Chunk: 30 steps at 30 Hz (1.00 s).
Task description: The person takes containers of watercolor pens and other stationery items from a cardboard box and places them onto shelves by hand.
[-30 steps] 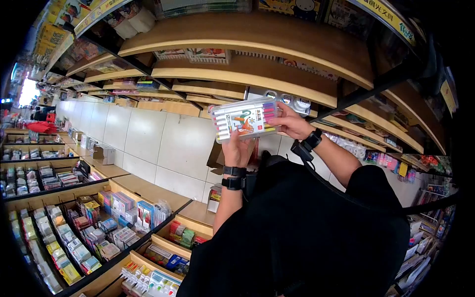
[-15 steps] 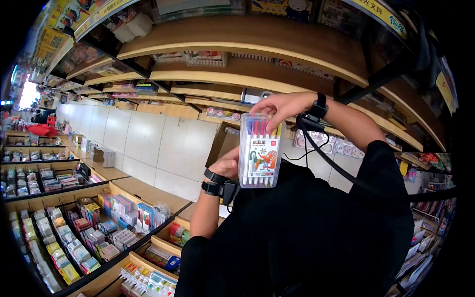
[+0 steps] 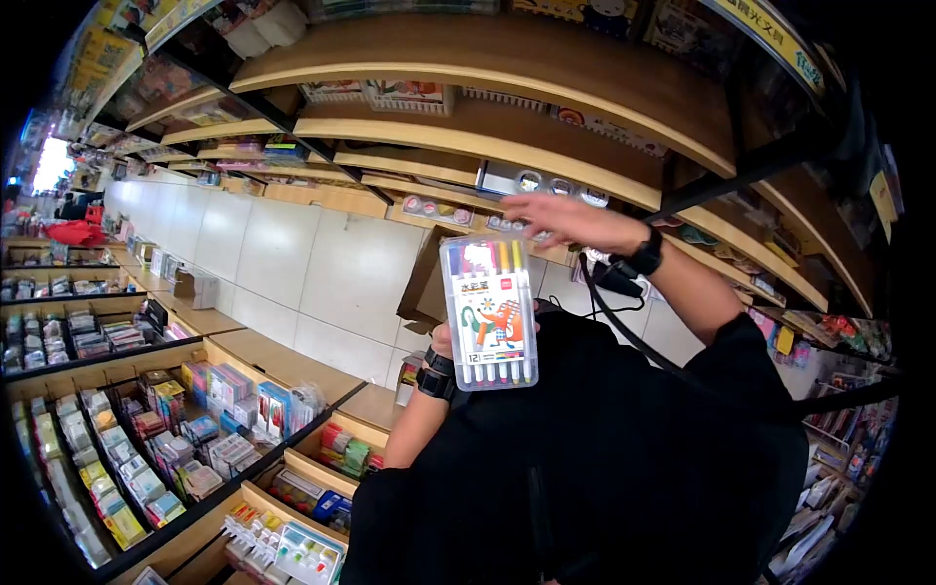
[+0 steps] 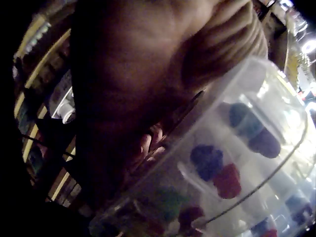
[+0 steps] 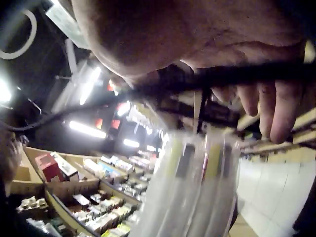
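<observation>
A clear plastic case of watercolor markers (image 3: 492,312) stands upright in front of the person's torso, its label with an orange fox-like drawing facing the head camera. The left hand (image 3: 443,341) grips the case from behind at its lower left side; most of its fingers are hidden by the case. Up close in the left wrist view, the palm lies against the clear case (image 4: 237,163), with colored marker ends showing through. Just above the case's top end, the right hand (image 3: 575,222) hovers with its fingers extended, holding nothing. Marker barrels show below that hand in the right wrist view.
Wooden shelves (image 3: 487,73) with boxed goods run across the top and right. An open cardboard box (image 3: 421,292) is behind the case on the tiled floor (image 3: 273,249). Compartmented display bins (image 3: 146,458) of stationery fill the lower left. A black cable (image 3: 634,351) hangs from the right wrist.
The case has turned from lying sideways between both hands to upright, then shifted slightly left and down. The right hand has let go of its top end.
</observation>
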### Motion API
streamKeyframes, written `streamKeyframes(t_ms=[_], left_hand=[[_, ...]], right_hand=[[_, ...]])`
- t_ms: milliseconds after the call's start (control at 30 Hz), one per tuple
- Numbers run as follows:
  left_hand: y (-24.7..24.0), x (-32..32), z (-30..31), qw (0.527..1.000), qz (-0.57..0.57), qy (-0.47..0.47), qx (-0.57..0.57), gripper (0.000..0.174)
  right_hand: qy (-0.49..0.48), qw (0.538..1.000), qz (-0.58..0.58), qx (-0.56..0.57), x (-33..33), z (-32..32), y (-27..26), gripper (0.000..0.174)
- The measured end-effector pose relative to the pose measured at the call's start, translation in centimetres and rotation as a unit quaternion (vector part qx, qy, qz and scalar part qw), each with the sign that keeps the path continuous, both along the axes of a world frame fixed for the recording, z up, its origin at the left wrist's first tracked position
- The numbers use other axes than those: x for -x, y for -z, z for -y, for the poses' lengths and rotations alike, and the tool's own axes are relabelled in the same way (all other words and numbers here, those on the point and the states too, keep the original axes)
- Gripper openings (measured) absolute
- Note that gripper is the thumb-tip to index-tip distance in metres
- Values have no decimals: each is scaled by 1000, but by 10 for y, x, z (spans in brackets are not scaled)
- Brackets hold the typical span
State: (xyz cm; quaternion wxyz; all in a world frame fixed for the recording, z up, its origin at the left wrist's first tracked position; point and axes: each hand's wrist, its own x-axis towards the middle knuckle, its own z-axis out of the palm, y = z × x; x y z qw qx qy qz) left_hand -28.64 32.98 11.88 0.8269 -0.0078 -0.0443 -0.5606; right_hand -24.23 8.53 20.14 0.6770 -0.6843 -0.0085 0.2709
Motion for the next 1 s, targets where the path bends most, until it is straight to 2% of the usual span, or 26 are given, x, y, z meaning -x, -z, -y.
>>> streamKeyframes(t_ms=[133, 200, 267, 333, 367, 400, 433, 467, 500, 533, 567, 600, 633, 667, 767, 833, 867, 1000], left_hand=[[0, -10, -8, 997, 39, -56, -19, 107], [3, -16, -14, 995, 58, -75, -36, 105], [29, -23, -28, 987, 104, -101, -71, 104], [46, -26, -36, 984, 118, -103, -80, 101], [52, -27, -37, 980, 118, -118, -106, 100], [53, -28, -38, 975, 119, -134, -132, 100], [44, -26, -37, 970, 111, -147, -158, 100], [49, -23, -34, 973, 96, -159, -138, 96], [56, -23, -35, 976, 82, -146, -135, 93], [60, -25, -35, 980, 71, -134, -132, 90], [60, -26, -29, 984, 55, -137, -104, 85], [59, -25, -29, 983, 57, -141, -102, 85], [59, -25, -30, 979, 51, -153, -123, 85], [60, -28, -28, 974, 42, -168, -147, 85], [39, -37, -29, 957, 88, -205, -185, 78], [39, -40, -26, 948, 98, -216, -210, 74], [41, -40, -28, 944, 93, -222, -226, 69], [41, -38, -41, 929, 73, -245, -269, 61]], right_hand=[[222, 973, 46, -49, 21, 71, -21, 47], [291, 954, 41, 56, 41, 112, -19, 43], [203, 958, 15, 201, 55, 172, 19, 41], [176, 952, -75, 239, 66, 184, 39, 35], [176, 944, -99, 260, 64, 174, 44, 26], [134, 954, -35, 267, 61, 181, 74, 22], [88, 955, 4, 282, 51, 168, 80, 25], [57, 957, 42, 281, 37, 149, 83, 29], [54, 955, 66, 283, 22, 127, 87, 32], [10, 973, 38, 229, 3, 105, 86, 39], [32, 988, -25, 150, -7, 80, 89, 39], [-4, 995, -36, 90, -16, 55, 89, 38], [11, 995, -93, -34, -21, 29, 92, 37], [-5, 987, -138, -86, -24, 10, 80, 38], [-70, 972, -168, -147, -23, -26, 65, 37], [-91, 988, -105, -66, -21, -32, 63, 36], [-96, 987, -110, -66, -17, -35, 61, 36], [-33, 966, -176, -188, -18, -31, 55, 38]])
